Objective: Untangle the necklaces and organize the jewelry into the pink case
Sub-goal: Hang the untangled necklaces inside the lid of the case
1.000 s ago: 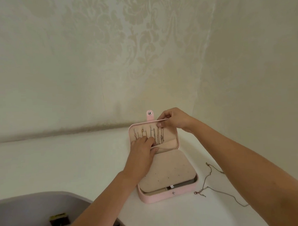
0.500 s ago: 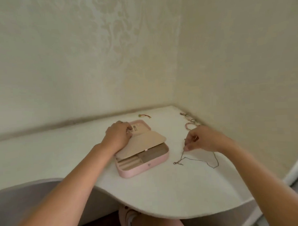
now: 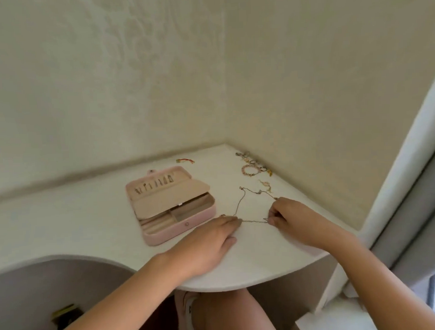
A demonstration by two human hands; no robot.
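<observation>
Pink case [image 3: 164, 234]: one, open on the white table [image 3: 90, 218], lid laid back toward 11 o'clock; roughly seven small pieces hung in a row inside the lid, too small to tell apart.
Chain necklace [image 3: 254, 221]: one, thin, on the table at 3 o'clock of the case, looped up toward the wall, near run drawn straight between both hands.
Beaded bracelet [image 3: 243, 169]: one pink ring at 1 o'clock of the case, near the wall corner.
Jewelry cluster [image 3: 251, 161]: just behind the bracelet, count unclear.
Red cord piece [image 3: 185, 160]: one, at 12 o'clock of the case.
Pale dangle [image 3: 264, 184]: one, between bracelet and chain.
Left hand [image 3: 209, 241]: palm down at 5 o'clock of the case, fingers straight and together, tips pressing the chain.
Right hand [image 3: 289, 218]: at 3 o'clock of the left hand, fingers curled, thumb and fingertips pinched on the chain.
</observation>
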